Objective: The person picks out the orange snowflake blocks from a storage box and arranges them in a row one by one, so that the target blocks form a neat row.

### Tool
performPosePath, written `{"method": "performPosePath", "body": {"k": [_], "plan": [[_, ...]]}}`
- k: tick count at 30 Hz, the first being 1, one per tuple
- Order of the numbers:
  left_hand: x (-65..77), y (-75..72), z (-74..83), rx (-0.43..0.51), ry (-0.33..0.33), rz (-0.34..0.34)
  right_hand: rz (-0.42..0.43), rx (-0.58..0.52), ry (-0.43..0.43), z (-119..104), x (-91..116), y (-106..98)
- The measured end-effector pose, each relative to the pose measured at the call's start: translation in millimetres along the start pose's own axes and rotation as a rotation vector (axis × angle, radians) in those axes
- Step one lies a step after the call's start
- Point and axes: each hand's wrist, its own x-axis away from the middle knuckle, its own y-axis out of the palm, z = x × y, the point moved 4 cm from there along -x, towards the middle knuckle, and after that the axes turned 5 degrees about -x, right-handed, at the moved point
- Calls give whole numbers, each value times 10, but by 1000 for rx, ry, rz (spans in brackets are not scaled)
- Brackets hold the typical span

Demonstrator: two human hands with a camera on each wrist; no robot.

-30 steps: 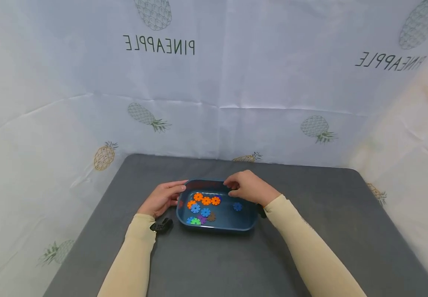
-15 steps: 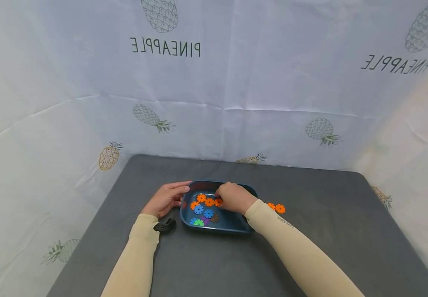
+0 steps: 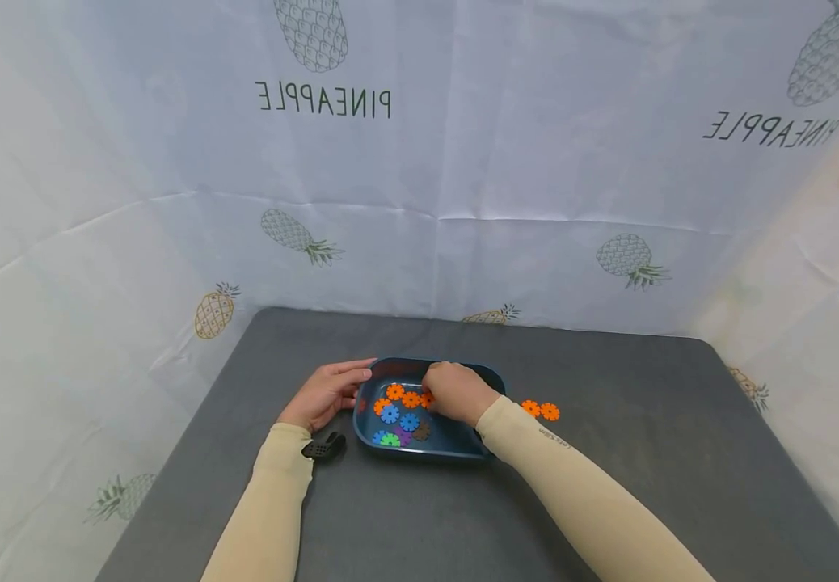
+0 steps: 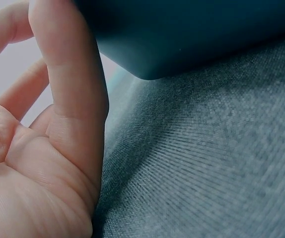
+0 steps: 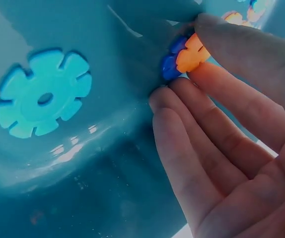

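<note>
A dark blue plastic tray [image 3: 427, 454] holds several flat notched snowflake discs. My left hand [image 3: 320, 396] rests against its left end, thumb at the rim; in the left wrist view, the fingers [image 4: 75, 84] lie loosely bent beside the tray's outer wall [image 4: 182, 44]. Inside the tray, my right hand [image 3: 459, 392] pinches an orange snowflake disc [image 5: 192, 53] between thumb and forefinger. A dark blue disc [image 5: 170, 68] shows partly behind it. A light blue disc [image 5: 44, 93] lies on the tray floor near the right hand, covered by it in the head view.
Orange discs [image 3: 395, 392], blue discs [image 3: 409, 422], a green disc [image 3: 390, 440], a purple disc [image 3: 402, 436] and a brown disc [image 3: 422, 431] lie in the tray's left half. Two orange discs [image 3: 550, 411] sit edge to edge on the grey table [image 3: 645, 436], beside the right sleeve.
My right hand has moved down and left from the tray's back rim into the tray, onto the orange disc. The two orange discs on the table have come into view. The left hand stays put.
</note>
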Motion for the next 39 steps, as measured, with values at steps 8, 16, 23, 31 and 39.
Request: {"method": "performPosePath", "body": {"k": [8, 16, 23, 31, 39], "plan": [[-2, 32, -1, -11, 20, -10, -13, -161, 31, 57, 53, -96], [11, 30, -2, -16, 16, -13, -19, -290, -7, 34, 142, -239], [9, 38, -10, -12, 15, -5, -32, -507, -5, 90, 211, -269], [28, 37, -19, -14, 12, -1, 19, -586, 21, 203, 335, -320], [21, 60, -5, -13, 10, -1, 123, -640, 67, 404, 611, -426]]}}
